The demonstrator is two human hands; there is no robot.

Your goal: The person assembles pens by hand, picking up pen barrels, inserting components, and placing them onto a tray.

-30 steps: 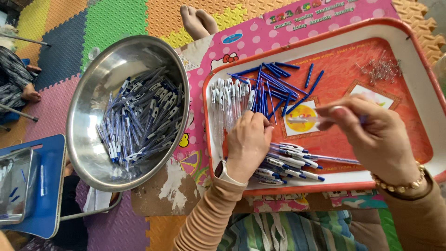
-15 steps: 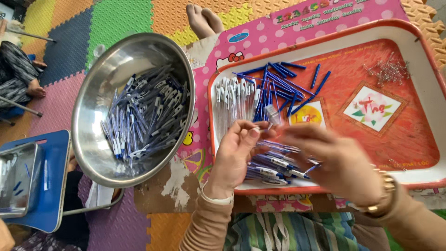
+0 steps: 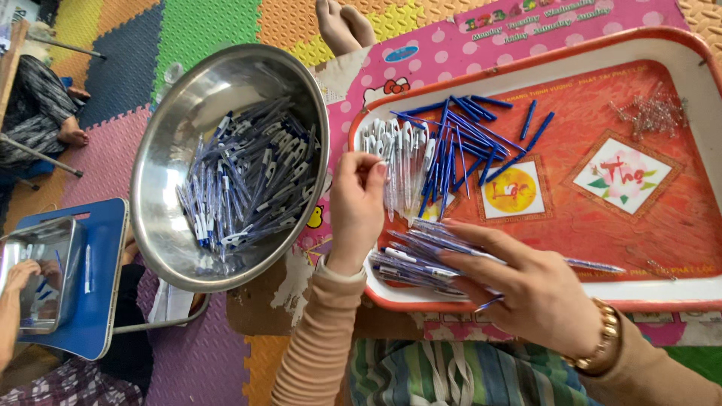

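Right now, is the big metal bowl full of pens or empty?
Partly full. The steel bowl holds a loose heap of assembled pens across its bottom; bare metal shows up its sides.

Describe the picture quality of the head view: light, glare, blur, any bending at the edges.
Head view: soft, even daylight with faint shadows; pale glare on the inner wall of the steel bowl; the left hand and right hand are fairly sharp, as are the pens on the red tray; wide-angle bending curves the tray's rim near the frame's right edge.
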